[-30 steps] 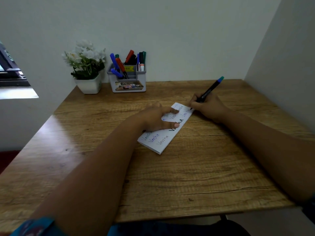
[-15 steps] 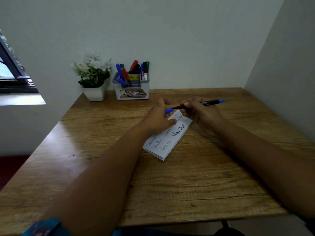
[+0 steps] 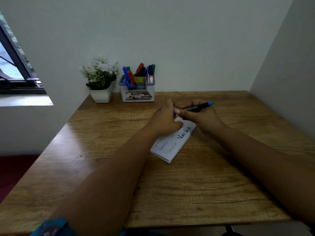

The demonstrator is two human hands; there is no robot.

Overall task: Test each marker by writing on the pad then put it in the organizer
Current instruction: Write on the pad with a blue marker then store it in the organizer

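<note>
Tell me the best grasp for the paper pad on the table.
Pinch the white written-on paper pad at its near corner, coming from the camera side: that end lies flat and bare on the wooden table, while both hands cover the far end.

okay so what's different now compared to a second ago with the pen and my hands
The right hand stopped writing and lifted the pen off the pad, turning it level. The left hand left the pad and now presses the blue cap onto the tip, keeping its grip there. The pad, organizer and flower pot stayed put.
</note>
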